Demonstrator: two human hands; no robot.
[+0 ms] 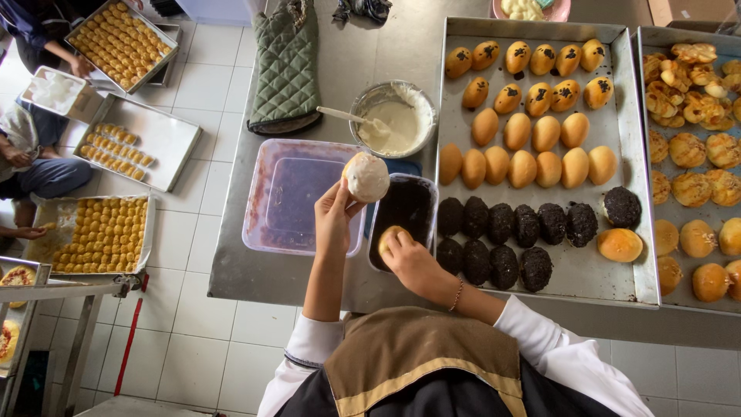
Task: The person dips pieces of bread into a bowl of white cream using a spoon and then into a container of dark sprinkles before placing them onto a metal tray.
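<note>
My left hand holds up a round bun coated in white cream above the edge of a clear plastic tub. My right hand presses a plain golden bun into a rectangular container of dark crumbs. Behind them stands a metal bowl of white cream with a spatula in it. To the right, a large metal tray carries plain golden buns, dark crumb-coated buns and buns with dark dabs on top.
A second tray of flaky pastries lies at far right. A green oven mitt rests on the steel table. On the tiled floor at left are several trays of small pastries, with other people sitting beside them.
</note>
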